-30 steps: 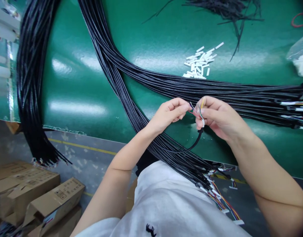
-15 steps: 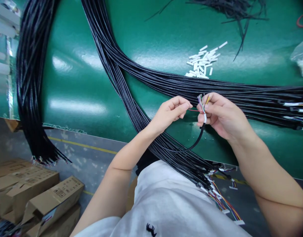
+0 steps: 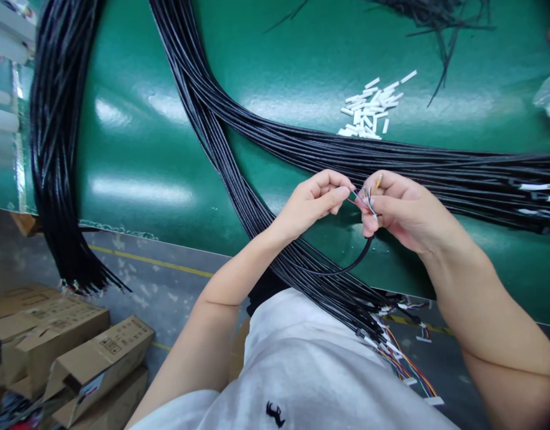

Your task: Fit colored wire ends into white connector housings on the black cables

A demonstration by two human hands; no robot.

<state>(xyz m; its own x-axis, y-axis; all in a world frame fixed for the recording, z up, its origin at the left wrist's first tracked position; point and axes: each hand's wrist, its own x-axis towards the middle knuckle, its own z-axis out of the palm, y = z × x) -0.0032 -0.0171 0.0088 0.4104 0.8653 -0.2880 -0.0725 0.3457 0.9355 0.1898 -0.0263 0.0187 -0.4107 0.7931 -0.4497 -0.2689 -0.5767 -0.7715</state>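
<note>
Between my hands is the end of a black cable point(image 3: 358, 259), its thin coloured wires point(image 3: 368, 197) fanned out. My right hand point(image 3: 402, 209) is closed around the cable end, thumb and fingers pinching at the base of the wires. With thumb and forefinger my left hand point(image 3: 322, 194) pinches a few separated wires, red and a darker green or blue among them, stretched to the left. The cable curves down and left from my right hand into a bundle of black cables point(image 3: 239, 185). The fingers partly hide the wire ends.
A second cable bundle point(image 3: 301, 146) runs right across the green table point(image 3: 140, 155), just beyond my hands. Short white tubes point(image 3: 371, 110) lie in a pile behind it. Another bundle point(image 3: 62, 149) hangs over the left edge, above cardboard boxes point(image 3: 100, 352). Black strips point(image 3: 436, 15) lie at the back.
My left hand now holds more wires than the single red one it held before. My right fingers have shifted over the wire base, covering the white sleeve there.
</note>
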